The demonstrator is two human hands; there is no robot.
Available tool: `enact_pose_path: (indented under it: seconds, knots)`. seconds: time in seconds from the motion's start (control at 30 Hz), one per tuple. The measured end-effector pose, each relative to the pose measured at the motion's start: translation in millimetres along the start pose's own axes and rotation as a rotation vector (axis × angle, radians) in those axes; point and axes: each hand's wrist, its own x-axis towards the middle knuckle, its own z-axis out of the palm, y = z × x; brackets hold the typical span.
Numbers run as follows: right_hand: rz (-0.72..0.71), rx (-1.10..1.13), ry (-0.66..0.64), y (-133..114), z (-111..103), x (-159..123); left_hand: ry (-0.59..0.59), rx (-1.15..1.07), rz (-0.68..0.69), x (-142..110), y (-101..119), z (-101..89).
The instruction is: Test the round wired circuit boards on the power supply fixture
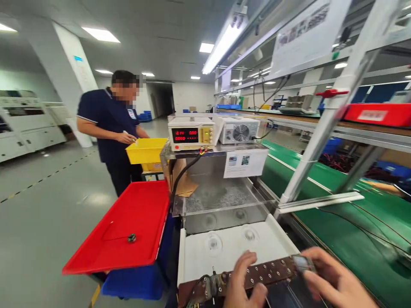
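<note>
Strip (pixel 269 272) ran along the near side of the white tray (pixel 196 259), my left hand (pixel 240 284) spread over it, my right hand (pixel 337 278) curled at its end, whether pinching I couldn't tell, so uneven pushing could have skewed it.

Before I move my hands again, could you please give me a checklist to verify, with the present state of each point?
1. Left hand at the brown strip: ok, it is over the strip.
2. Right hand firm on the strip's right end: cannot tell, the hand is blurred.
3. Power supply display lit: ok, red digits show.
4. Dark part inside the red tray: ok, it lies there with a thin wire.
5. Co-worker apart from your hands: ok, standing beyond the tray, by the yellow bin.
</note>
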Motion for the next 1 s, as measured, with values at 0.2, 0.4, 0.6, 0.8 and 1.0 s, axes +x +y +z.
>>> enact_pose_path:
  seconds: [0.2, 0.4, 0.6, 0.8, 1.0]
  knots:
    - [-0.107, -0.065, -0.242, -57, 156, 84, -0.095, -0.539, -0.332, -18, -3, 10.3]
    - [-0.105, -0.668, -0.128, 0, 245, 122, 0.084, -0.650, -0.559, -54, -27, -39.3]
    - [-0.058, -0.866, -0.169, 19, 263, 118, 0.082, -0.794, -0.712, -77, -38, -51.1]
    - [-0.067, -0.916, -0.233, 22, 265, 121, -0.053, -0.736, -0.758, -77, -50, -38.4]
    - [-0.021, -0.854, -0.258, 28, 263, 126, -0.122, -0.624, -0.767, -80, -50, -41.9]
